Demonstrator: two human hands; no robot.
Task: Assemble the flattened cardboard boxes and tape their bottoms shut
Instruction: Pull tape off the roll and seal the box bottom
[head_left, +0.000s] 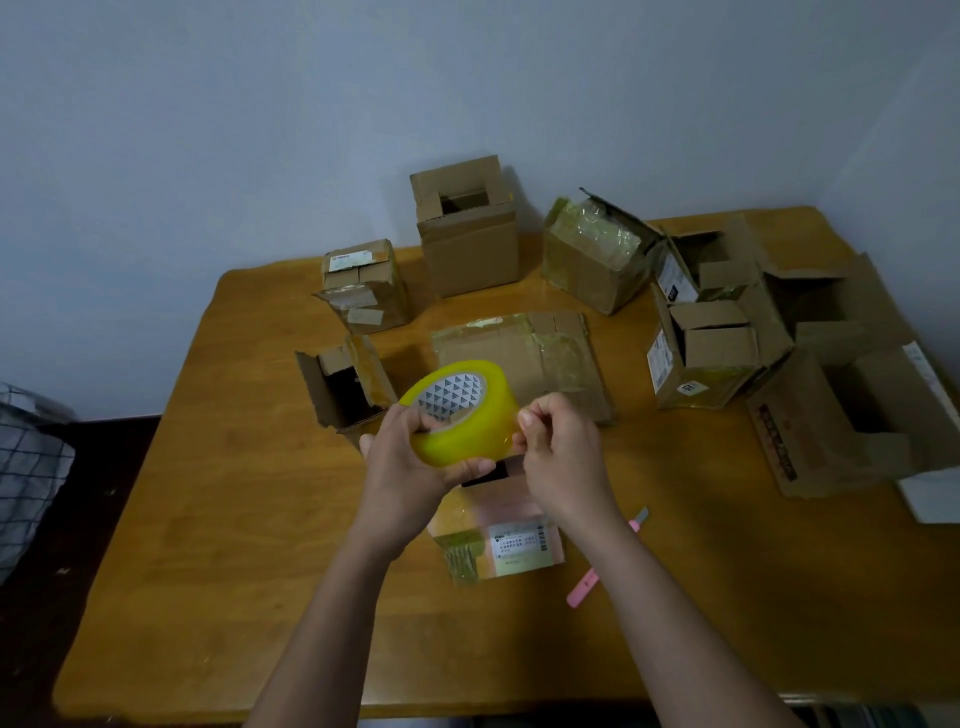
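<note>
Plain pale blue-grey wall (260, 130) behind, dim even light, no hard shadows. Wooden surface (208, 571) with orange-brown grain and rounded corners is pushed against the wall. Dark floor (104, 467) at left, with checked white fabric (26, 467) at the frame's left edge.

1. My wooden table (208, 519) stands against a pale wall (260, 104).
2. I see a pink utility knife (584, 590) lying on the table, its blade end pointing away from me.
3. A checked cloth (26, 467) sits off the table's left edge.
</note>
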